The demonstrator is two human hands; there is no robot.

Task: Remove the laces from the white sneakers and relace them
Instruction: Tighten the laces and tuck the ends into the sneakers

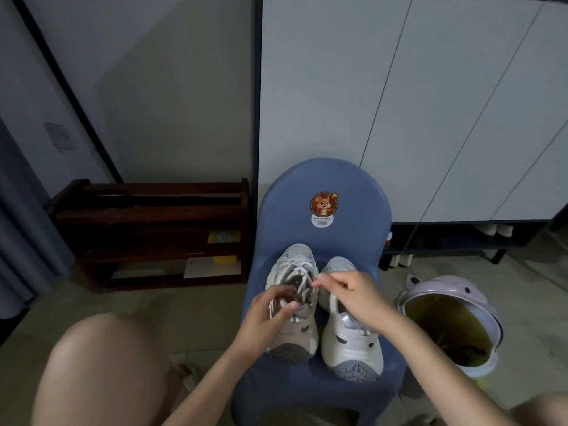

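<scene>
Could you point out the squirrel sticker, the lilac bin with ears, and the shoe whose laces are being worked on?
squirrel sticker [323, 204]: head view, on the squirrel picture.
lilac bin [455, 289]: head view, on its lid top.
left sneaker [296, 256]: head view, on its mesh toe.

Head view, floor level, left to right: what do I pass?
Dark wooden rack → left sneaker, held by the left hand → right sneaker, with the right hand above it; both on the blue chair → lilac bin.
</scene>
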